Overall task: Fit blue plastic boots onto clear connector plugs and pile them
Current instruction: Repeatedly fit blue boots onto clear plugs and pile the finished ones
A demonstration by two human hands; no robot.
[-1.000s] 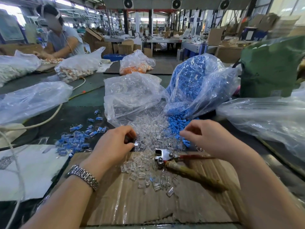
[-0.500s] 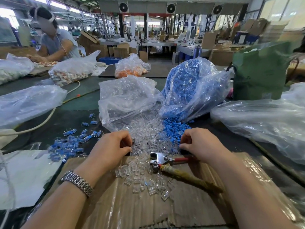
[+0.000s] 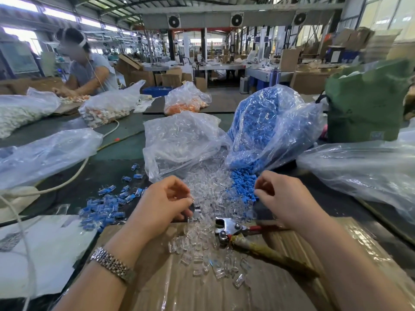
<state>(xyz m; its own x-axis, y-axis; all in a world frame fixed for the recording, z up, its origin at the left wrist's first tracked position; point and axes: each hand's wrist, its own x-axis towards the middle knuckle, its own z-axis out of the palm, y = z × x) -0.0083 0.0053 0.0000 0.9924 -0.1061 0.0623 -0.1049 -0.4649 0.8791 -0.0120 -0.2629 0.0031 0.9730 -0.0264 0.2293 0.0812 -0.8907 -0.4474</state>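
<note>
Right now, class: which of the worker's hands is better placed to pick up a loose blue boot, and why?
The right hand: it hovers beside the spilled blue boots, while the left hand pinches a clear plug.

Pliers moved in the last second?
No. The pliers lie as before at the far edge of the cardboard, head among the clear plugs; only the camera shifted.

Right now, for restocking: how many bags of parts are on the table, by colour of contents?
Clear plugs bag: 1
Blue boots bag: 1
Orange parts bag: 1
White parts bag: 1
Mixed orange-and-white parts bag: 1
Total: 5, leaving out the left flat bag and right flat bag, contents unclear.
</note>
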